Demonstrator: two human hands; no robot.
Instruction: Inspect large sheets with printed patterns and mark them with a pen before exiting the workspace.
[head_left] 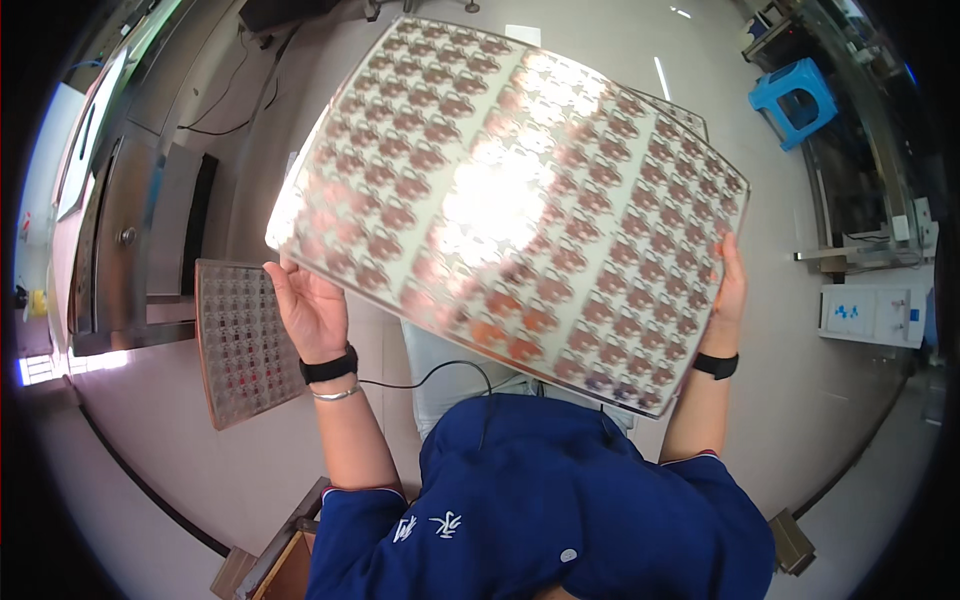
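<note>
A large, shiny, clear plastic blister sheet [440, 200] with rows of small moulded cavities is held up tilted in front of me, its left side farther off. My left hand [314, 308] supports its lower left corner; the fingers go behind the sheet and the thumb stands out beside it. On the right edge, my right hand [733, 285] grips with its fingers along the rim. Bright glare hides part of the sheet's middle. Behind its far right edge shows the rim of another similar sheet [690, 122].
A similar panel with rows of cavities [245, 340] leans low at the left, beside a metal cabinet [128, 235]. At the far right stand a blue plastic stool [795, 95] and a white box [870, 315]. A black cable [430, 372] crosses by my lap.
</note>
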